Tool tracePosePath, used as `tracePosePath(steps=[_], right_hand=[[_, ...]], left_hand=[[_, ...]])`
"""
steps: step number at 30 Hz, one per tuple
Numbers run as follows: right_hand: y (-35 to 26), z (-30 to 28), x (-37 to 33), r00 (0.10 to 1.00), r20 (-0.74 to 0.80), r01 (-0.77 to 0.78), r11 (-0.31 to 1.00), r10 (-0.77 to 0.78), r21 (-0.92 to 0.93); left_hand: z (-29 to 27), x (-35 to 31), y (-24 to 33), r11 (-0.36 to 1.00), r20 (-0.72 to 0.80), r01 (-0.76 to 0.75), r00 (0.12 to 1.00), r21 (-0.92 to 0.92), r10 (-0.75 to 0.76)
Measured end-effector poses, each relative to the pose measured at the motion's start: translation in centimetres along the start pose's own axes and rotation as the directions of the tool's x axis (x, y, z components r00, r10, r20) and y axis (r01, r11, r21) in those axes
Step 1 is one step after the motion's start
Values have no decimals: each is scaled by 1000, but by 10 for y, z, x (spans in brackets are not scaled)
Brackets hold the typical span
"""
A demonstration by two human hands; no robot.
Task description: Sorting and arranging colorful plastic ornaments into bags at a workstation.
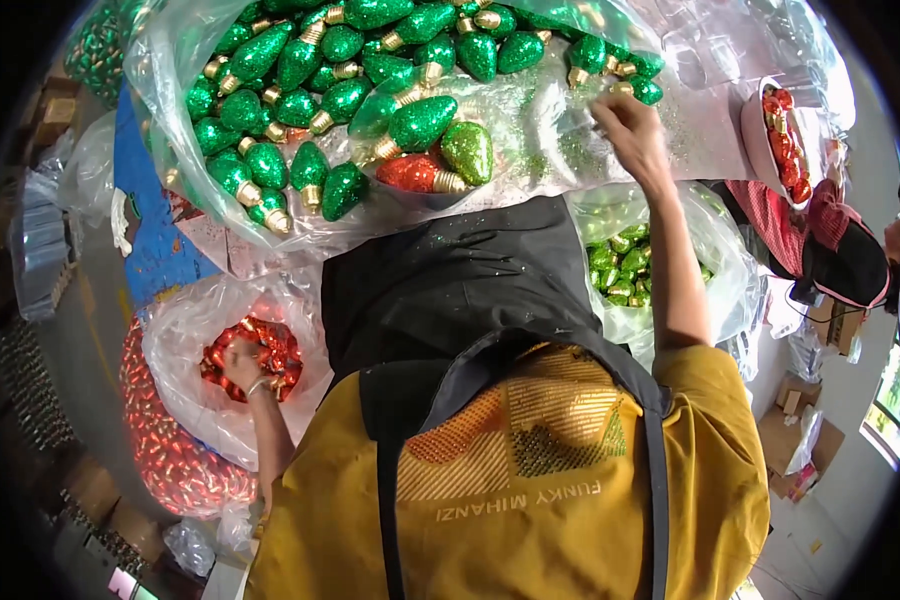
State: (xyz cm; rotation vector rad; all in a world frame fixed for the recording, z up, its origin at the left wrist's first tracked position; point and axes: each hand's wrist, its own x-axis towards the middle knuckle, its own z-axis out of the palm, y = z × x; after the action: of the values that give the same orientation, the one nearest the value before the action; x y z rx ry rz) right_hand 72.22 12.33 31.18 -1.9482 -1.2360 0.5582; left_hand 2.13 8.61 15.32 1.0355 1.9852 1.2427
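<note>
My left hand [242, 365] reaches down into a clear plastic bag [175, 340] of glittery red bulb ornaments [280, 350]. Its fingers are blurred among the red pieces, so their grip is unclear. Over the table, my right hand [630, 130] has its fingers curled together just below a green bulb ornament [647, 91]; anything inside them is hidden. Many glittery green bulb ornaments [345, 100] with gold bases lie in a large clear bag on the table. At the near edge, a red bulb ornament [407, 173] and a lighter green one [467, 153] lie together.
To the right of my lap, an open bag holds light green bulb ornaments [625, 265]. A pale container [755, 130] with red ornaments stands at the table's right, near another person in a red checked garment [770, 220]. A full bag of red ornaments [170, 440] bulges at lower left.
</note>
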Motion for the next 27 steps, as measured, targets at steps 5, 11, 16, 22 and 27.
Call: tracePosePath(steps=[5,11,16,22,27], right_hand=[[59,14,-34,936,-259,147,935,-236,-322],[251,-6,-163,826,-429,-497,832,365,-248],[317,46,-196,975,151,-42,809,160,-586],[367,44,-216,967,108,-136,823,232,-551],[304,28,-211,900,42,-401,864,433,-303]], left_hand=[[-27,-54,-62,880,181,226,928,419,-324],[-48,0,-186,521,199,261,716,812,-669],[-46,20,-268,212,-46,358,593,909,-804],[42,-25,-212,454,-138,747,448,-485,-883],[-27,24,-286,969,441,90,878,231,-187]])
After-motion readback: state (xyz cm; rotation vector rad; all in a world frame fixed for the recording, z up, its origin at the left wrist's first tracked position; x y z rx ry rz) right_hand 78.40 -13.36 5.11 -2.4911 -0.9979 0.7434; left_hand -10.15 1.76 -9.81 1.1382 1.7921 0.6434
